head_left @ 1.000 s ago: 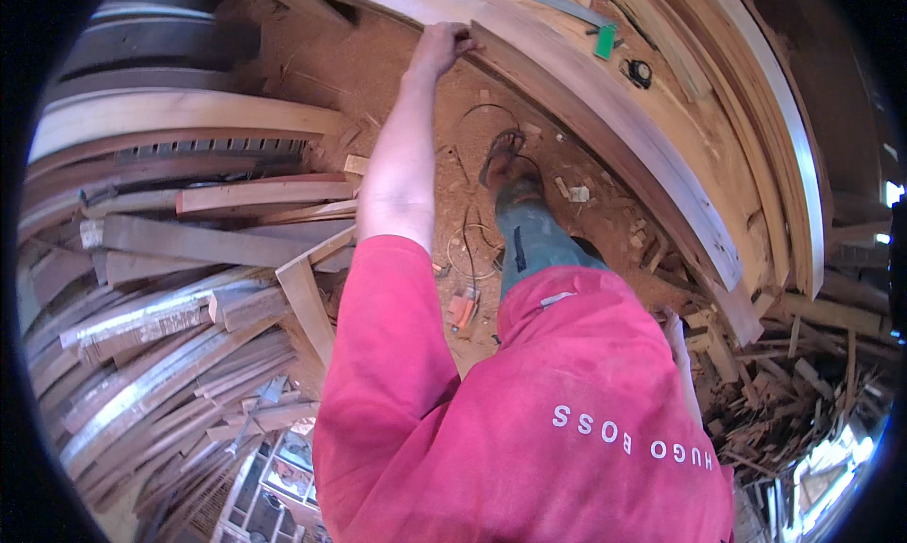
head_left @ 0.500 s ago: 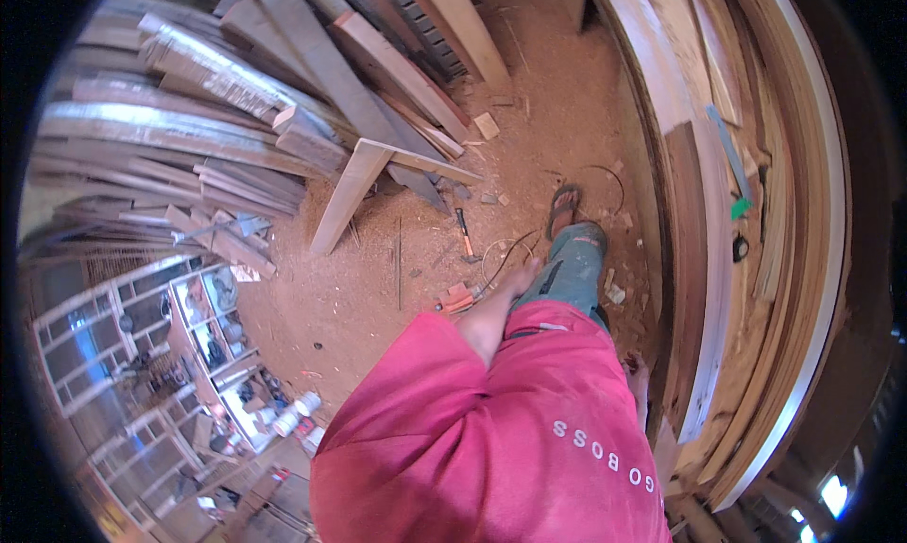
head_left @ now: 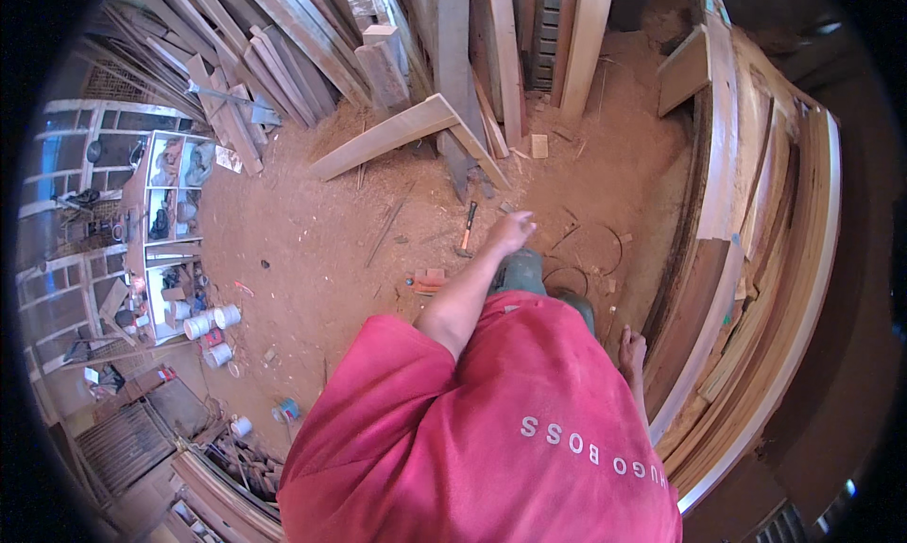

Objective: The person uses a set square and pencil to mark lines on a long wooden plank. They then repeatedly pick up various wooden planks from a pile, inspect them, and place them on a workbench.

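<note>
My left hand (head_left: 513,233) reaches forward in front of my body, above my leg, its fingers loosely apart and holding nothing that shows. On the floor just beyond and left of it lies a hammer (head_left: 469,229) with an orange and black handle. An orange-red tool (head_left: 430,280), its kind unclear, rests on the floor left of my forearm. My right hand (head_left: 633,347) hangs low at my right side, near the stacked boards (head_left: 694,288); its fingers are slightly bent and a little apart, with nothing visible in them.
Two boards meeting at an angle (head_left: 387,141) stand ahead on the sawdust-covered floor (head_left: 312,259). Long planks (head_left: 302,33) lean and lie behind them. At the left are a white shelf unit (head_left: 156,212) and white buckets (head_left: 213,321). A thin hoop (head_left: 605,250) lies ahead.
My view has swung to the right, and my body has turned. My left hand has lifted forward from beside my thigh. My right hand shows more fully beside the boards.
</note>
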Tool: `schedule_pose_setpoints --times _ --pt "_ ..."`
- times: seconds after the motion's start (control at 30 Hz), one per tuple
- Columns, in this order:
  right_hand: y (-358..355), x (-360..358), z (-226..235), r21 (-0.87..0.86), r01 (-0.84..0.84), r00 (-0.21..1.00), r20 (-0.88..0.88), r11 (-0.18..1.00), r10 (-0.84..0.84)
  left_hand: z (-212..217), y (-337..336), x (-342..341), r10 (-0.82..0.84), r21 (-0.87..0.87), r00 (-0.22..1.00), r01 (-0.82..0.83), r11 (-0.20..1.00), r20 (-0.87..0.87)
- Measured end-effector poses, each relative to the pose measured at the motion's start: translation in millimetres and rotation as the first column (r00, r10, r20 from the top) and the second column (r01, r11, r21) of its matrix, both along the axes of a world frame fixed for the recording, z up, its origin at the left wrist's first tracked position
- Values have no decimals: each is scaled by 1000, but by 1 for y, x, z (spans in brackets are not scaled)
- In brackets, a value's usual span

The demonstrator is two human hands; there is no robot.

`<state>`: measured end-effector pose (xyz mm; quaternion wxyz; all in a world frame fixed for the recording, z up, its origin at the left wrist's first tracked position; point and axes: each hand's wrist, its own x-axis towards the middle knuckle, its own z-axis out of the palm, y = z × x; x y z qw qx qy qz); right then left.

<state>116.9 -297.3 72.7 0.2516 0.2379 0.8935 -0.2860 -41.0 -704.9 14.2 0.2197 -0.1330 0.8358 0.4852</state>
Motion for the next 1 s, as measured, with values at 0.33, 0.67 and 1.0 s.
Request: schedule_pose_setpoints --times 0.33,0.67,1.0 --pt "-101 -113 29 -26 -241 962 -138 970 235 26 -114 40 -180 -151 979 193 969 100" --pt "-135 -263 -28 55 -632 753 -192 773 630 -72 -269 258 726 -139 684 -714 686 74" --pt "-257 -495 -38 -21 -687 698 -296 726 652 10 -118 212 613 -189 756 -583 790 228"
